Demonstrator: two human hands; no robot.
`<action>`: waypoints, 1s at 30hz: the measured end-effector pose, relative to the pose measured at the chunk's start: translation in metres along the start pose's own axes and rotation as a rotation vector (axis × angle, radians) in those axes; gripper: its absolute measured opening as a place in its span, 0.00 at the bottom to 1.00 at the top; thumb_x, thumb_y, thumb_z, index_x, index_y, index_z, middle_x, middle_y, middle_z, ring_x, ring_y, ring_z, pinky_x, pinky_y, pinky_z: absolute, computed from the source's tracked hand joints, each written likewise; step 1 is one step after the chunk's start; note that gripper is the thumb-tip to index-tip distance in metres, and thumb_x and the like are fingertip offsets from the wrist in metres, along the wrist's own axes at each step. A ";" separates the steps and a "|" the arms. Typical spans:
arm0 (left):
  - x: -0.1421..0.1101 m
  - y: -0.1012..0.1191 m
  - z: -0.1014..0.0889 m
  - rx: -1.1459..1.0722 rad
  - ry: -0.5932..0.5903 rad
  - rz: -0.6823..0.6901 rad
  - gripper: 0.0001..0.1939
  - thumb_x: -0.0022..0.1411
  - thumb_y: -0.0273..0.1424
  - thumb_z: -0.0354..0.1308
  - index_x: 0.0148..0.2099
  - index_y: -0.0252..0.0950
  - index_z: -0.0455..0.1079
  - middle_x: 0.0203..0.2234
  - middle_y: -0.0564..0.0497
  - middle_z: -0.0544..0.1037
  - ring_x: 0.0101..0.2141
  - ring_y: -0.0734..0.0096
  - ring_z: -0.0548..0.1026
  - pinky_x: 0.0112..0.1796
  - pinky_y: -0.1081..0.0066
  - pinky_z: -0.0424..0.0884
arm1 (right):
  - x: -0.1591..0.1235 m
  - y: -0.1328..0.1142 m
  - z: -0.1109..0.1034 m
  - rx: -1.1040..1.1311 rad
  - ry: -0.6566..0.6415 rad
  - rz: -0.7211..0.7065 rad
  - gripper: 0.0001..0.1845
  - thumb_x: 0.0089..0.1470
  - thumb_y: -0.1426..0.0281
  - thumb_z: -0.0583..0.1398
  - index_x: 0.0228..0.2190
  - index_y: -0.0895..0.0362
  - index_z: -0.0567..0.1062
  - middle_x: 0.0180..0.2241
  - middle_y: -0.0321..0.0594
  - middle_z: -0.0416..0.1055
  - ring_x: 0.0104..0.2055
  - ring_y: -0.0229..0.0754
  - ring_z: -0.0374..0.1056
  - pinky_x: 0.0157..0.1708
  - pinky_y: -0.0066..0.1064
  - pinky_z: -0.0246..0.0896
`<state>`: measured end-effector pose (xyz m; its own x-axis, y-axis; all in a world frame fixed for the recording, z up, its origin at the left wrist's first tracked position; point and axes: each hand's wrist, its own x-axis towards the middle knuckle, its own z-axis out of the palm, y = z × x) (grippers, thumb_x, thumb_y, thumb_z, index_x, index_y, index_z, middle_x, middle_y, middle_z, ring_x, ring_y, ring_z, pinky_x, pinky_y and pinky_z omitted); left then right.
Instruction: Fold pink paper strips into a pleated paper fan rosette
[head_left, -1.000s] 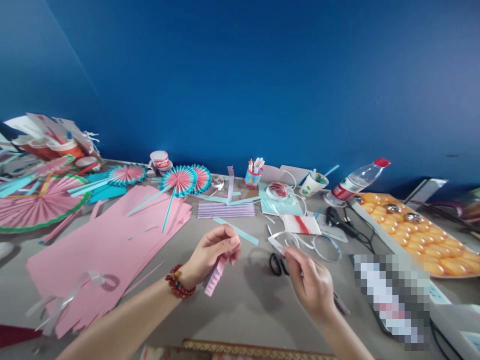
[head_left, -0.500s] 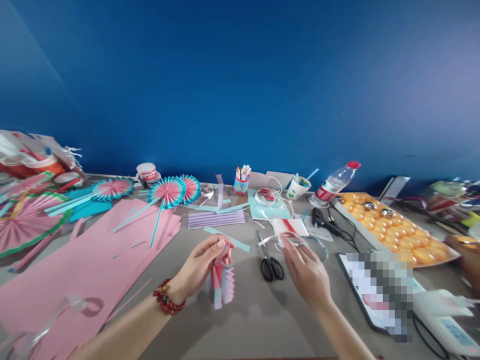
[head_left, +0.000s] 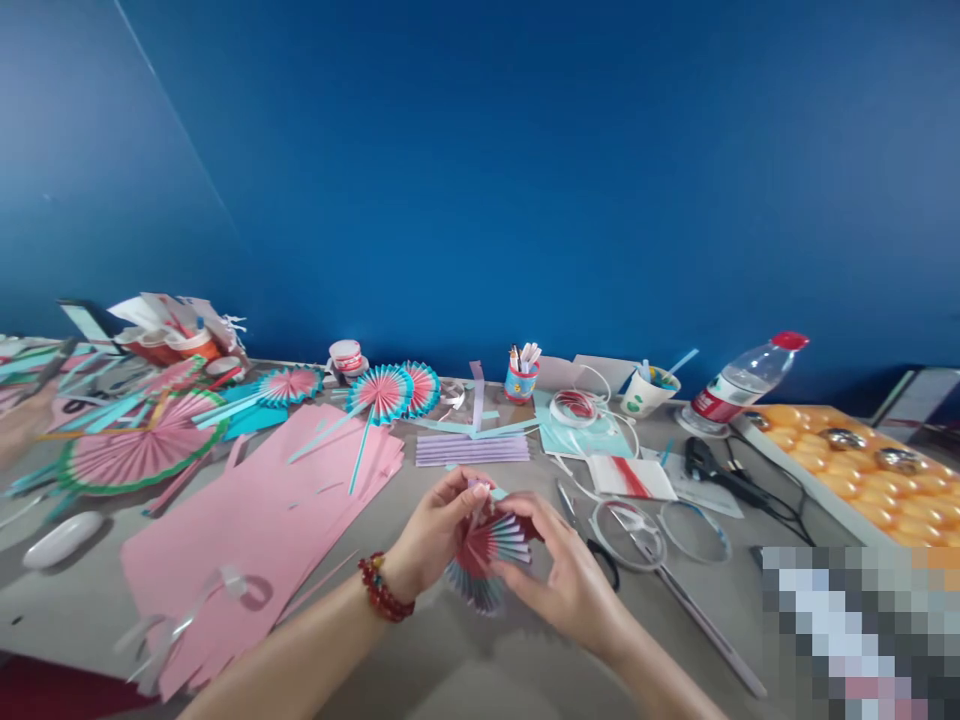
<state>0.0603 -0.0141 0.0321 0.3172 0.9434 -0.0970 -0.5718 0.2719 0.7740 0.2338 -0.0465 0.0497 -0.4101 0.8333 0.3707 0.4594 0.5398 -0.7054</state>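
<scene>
A small pleated paper fan [head_left: 480,552], red-pink in the middle with pale purple and bluish edges, is spread between my hands over the grey table. My left hand [head_left: 439,532], with a red bead bracelet [head_left: 386,590] at the wrist, pinches the fan near its gathered top. My right hand [head_left: 564,575] grips its right side, thumb below and fingers above. Behind the right hand, black-handled scissors [head_left: 606,562] are partly hidden. Beyond my hands lies a folded purple paper strip [head_left: 472,449].
Pink paper sheets [head_left: 247,520] spread at left, near finished fans [head_left: 381,393]. At the back stand a pen holder [head_left: 521,380], a paper cup [head_left: 649,388] and a tilted-looking bottle [head_left: 742,380]. Tape rings [head_left: 628,535] lie at right. Another person's hand [head_left: 26,425] shows at far left.
The fan, folded in my left hand before, now fans out. My right hand has come left and taken hold of it. The view has turned left.
</scene>
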 end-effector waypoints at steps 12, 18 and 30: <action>-0.001 0.016 -0.006 0.301 -0.214 -0.181 0.17 0.54 0.40 0.68 0.39 0.31 0.74 0.31 0.46 0.79 0.32 0.68 0.76 0.37 0.71 0.69 | 0.001 0.026 -0.005 0.085 0.334 -0.018 0.01 0.57 0.71 0.60 0.34 0.54 0.72 0.32 0.38 0.71 0.33 0.40 0.70 0.33 0.28 0.67; 0.003 0.010 -0.008 0.294 -0.153 -0.147 0.17 0.56 0.42 0.66 0.37 0.32 0.76 0.29 0.46 0.80 0.30 0.68 0.77 0.35 0.72 0.68 | -0.002 0.030 -0.003 0.087 0.315 -0.099 0.03 0.57 0.73 0.60 0.31 0.55 0.72 0.34 0.39 0.72 0.35 0.40 0.71 0.34 0.29 0.67; 0.002 0.001 -0.016 0.109 -0.099 -0.221 0.14 0.54 0.36 0.69 0.37 0.32 0.73 0.26 0.52 0.75 0.26 0.77 0.71 0.30 0.78 0.64 | -0.003 0.030 -0.002 0.123 0.285 -0.121 0.03 0.57 0.74 0.60 0.33 0.54 0.73 0.32 0.39 0.73 0.37 0.41 0.72 0.38 0.31 0.68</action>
<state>0.0486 -0.0092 0.0226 0.5012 0.8384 -0.2139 -0.3967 0.4424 0.8043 0.2507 -0.0331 0.0291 -0.2109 0.7729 0.5985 0.3146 0.6334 -0.7070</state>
